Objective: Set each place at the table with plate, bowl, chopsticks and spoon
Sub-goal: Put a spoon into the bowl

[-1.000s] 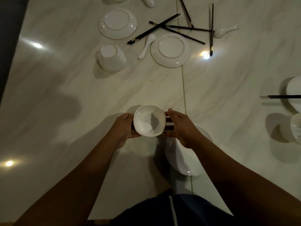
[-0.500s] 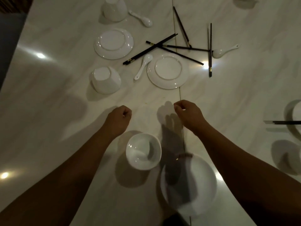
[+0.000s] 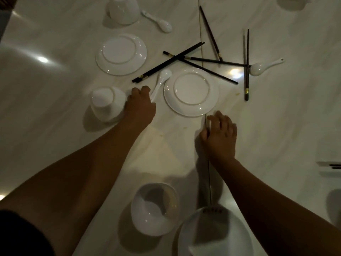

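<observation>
Nearest me, a white plate [image 3: 212, 237] is sitting on the pale counter [image 3: 46, 130]. Its near rim is being cut off by the bottom of the view, and the right forearm is shading its face. Just left of it a white bowl [image 3: 155, 207] is standing mouth up. At the right edge a pale shape [image 3: 326, 164] with dark sticks across it is running out of view, too cropped to name. Farther in, the right hand [image 3: 220, 137] is hovering with fingers spread and gripping nothing, just short of the rim of an overturned plate [image 3: 191, 92]. The left hand [image 3: 141, 106] is lying between an overturned bowl [image 3: 107, 104] and a white spoon [image 3: 160, 84]. Its curled fingers are covering the handle's end, so I cannot tell whether they are pinching it. Beyond, a second overturned plate [image 3: 120, 54] is resting well left of the counter seam [image 3: 202, 34]. Black chopsticks [image 3: 168, 62] are lying crossed and scattered, one passing behind the nearer overturned plate. Another spoon [image 3: 263, 66] is lying at the right of the scatter, its bowl touching a chopstick. At the far edge a third bowl [image 3: 122, 10], bottom up, is being clipped by the top of the view, with a third spoon [image 3: 158, 21] beside it.
</observation>
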